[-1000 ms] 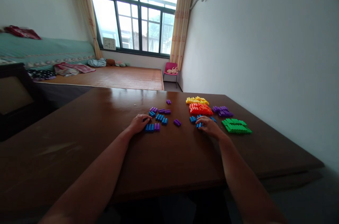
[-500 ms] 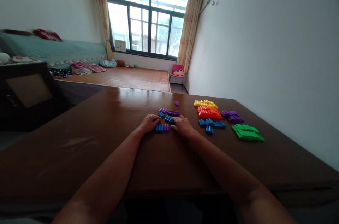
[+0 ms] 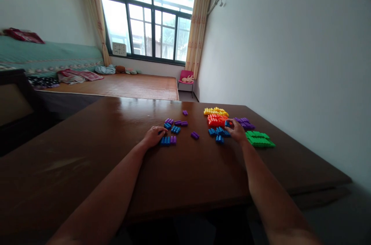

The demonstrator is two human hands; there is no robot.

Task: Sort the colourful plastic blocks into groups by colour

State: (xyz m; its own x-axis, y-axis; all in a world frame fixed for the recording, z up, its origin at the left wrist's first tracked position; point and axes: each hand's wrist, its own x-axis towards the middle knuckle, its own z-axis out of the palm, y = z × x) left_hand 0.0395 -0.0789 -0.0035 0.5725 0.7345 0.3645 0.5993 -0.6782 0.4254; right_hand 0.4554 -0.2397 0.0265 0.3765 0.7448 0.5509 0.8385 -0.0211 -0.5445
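Note:
My right hand (image 3: 237, 132) is closed around a small blue ridged block (image 3: 228, 124), held over the blue blocks (image 3: 216, 131) beside the orange pile (image 3: 216, 120). On the left, my left hand (image 3: 154, 136) rests on the table with its fingers curled together; a dark patch shows between them, but I cannot tell what it is. Just beside it lies a row of joined blue and purple blocks (image 3: 168, 141). Behind that row are blue blocks (image 3: 175, 130) and purple pieces (image 3: 181, 123). A loose purple block (image 3: 195, 135) lies between my two hands.
Yellow blocks (image 3: 216, 111) lie behind the orange ones. Purple blocks (image 3: 245, 123) and a green stack (image 3: 259, 139) are at the right. A single purple piece (image 3: 185, 113) sits farther back on the brown table (image 3: 185, 175). Beyond are a bed (image 3: 133, 86) and a pink chair (image 3: 186, 76).
My right hand has moved right, from the middle blocks to the blue pile, and now grips a blue block. The loose purple block has come into sight. The view has turned slightly right.

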